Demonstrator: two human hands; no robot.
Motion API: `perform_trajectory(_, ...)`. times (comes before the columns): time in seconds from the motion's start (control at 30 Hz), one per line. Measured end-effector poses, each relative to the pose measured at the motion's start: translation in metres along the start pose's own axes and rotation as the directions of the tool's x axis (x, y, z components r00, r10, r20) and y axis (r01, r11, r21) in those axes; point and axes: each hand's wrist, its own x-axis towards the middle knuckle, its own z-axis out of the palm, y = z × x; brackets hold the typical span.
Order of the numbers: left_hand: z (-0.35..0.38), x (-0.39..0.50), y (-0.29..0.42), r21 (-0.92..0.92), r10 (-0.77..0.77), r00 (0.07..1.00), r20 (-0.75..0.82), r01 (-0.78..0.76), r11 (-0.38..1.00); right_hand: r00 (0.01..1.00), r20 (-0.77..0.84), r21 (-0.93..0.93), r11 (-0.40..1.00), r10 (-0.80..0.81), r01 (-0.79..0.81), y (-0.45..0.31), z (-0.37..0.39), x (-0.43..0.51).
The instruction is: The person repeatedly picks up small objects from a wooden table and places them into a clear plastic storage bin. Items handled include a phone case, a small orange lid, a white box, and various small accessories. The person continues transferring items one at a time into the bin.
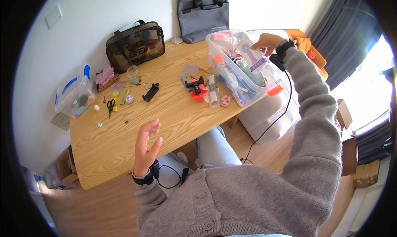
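My right hand [267,44] is at the far right of the table, over a large clear plastic storage bin [228,79]. Its thumb lies on the face of a white and purple cardboard box [252,55] printed with a handheld fan, while the other fingers curl at the box's edge. The box leans tilted inside the bin, above a grey-green item [252,77] and other mixed things. An orange latch [275,89] sticks out at the bin's near end. My left hand [147,147] hovers by the table's front edge, fingers apart and holding nothing.
On the wooden table [118,150] lie black scissors [110,106], a black phone clamp [151,92], a red and black holder [198,89] and small items. A blue-latched plastic box [74,91], a see-through bag [136,46] and a grey bag [203,17] stand behind. A cable [276,119] hangs from my right wrist.
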Motion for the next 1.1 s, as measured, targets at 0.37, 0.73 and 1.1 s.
perform_trajectory(0.37, 0.003, -0.003, -0.012, -0.054, -0.043, 0.999, -0.013, 0.042, 0.998, 0.992, 0.045, -0.094, 0.989, 0.116, -0.112, 0.008, 0.018, 0.025)
perform_trajectory(0.73, 0.003, -0.004, -0.016, -0.041, -0.054, 0.998, 0.028, 0.055, 0.998, 0.998, 0.062, -0.339, 0.940, -0.011, 0.032, 0.006, 0.032, 0.037)
perform_trajectory(1.1, 0.009, -0.002, -0.012, -0.035, -0.091, 0.996, 0.020, 0.092, 0.995, 0.999, -0.040, -0.210, 0.977, 0.024, -0.032, 0.013, 0.026, 0.022)
